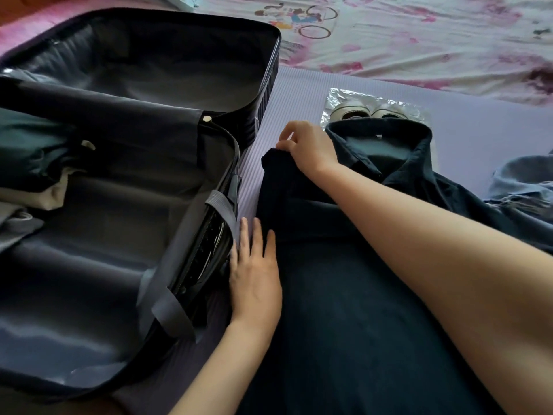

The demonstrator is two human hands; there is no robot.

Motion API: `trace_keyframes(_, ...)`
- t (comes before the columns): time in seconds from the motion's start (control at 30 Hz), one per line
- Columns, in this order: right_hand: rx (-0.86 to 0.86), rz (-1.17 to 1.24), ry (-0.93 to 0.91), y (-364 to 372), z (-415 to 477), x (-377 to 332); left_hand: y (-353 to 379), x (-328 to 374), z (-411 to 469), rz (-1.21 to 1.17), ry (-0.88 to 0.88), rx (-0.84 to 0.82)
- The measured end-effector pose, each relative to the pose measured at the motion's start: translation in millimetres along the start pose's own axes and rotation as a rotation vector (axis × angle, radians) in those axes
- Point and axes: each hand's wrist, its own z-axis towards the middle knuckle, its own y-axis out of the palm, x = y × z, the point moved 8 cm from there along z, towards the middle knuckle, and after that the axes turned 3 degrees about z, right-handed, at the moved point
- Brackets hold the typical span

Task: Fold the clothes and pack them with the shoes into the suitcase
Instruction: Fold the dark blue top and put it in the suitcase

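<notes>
A dark navy collared shirt (344, 280) lies spread on the purple mat (299, 94), collar at the far end. My right hand (308, 148) reaches across and pinches the shirt's folded left shoulder edge. My left hand (254, 271) lies flat with straight fingers on the shirt's left edge, beside the open suitcase (125, 205). Inside the suitcase at the left sit folded dark green and beige clothes (33, 163). A pair of white shoes (368, 110) on a clear plastic bag lies just beyond the collar.
A light blue denim garment (523, 184) is bunched at the right edge of the mat. A floral bedsheet (419, 34) covers the bed behind. Grey elastic straps (221, 208) hang over the suitcase's near rim.
</notes>
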Motion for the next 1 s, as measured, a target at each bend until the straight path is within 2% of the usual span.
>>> trace_keyframes(0.1, 0.071, 0.134, -0.072, -30, -19, -2, -10, 9, 3, -0.072, 0.011, 0.12)
trace_keyframes(0.23, 0.173, 0.167, -0.119, -94, -74, 23, -29, 33, 13, -0.261, 0.153, 0.239)
trace_keyframes(0.33, 0.121, 0.097, 0.029, -124, -116, 78, -19, 52, 22, -0.307, 0.241, 0.107)
trace_keyframes(0.43, 0.046, -0.078, 0.22, -136, -144, 137, 20, 54, 20, -0.165, 0.274, -0.131)
trace_keyframes(0.5, -0.072, -0.233, 0.274, -132, -159, 156, 31, 50, 17, -0.187, 0.316, -0.115)
trace_keyframes(0.57, -0.129, -0.368, 0.232, -128, -167, 161, 28, 41, 15, -0.309, 0.299, -0.012)
trace_keyframes(0.67, -0.099, -0.449, 0.206, -136, -167, 165, 16, 31, 21, -0.409, 0.233, 0.12)
trace_keyframes(0.8, -0.11, -0.474, 0.197, -144, -165, 171, 1, 27, 33, -0.42, 0.116, 0.125)
trace_keyframes(0.93, -0.235, -0.436, 0.261, -141, -173, 186, -13, 21, 34, -0.588, 0.047, 0.145)
trace_keyframes(1.0, -0.275, -0.441, 0.216, -141, -176, 187, -17, 18, 32, -0.613, 0.044, 0.138)
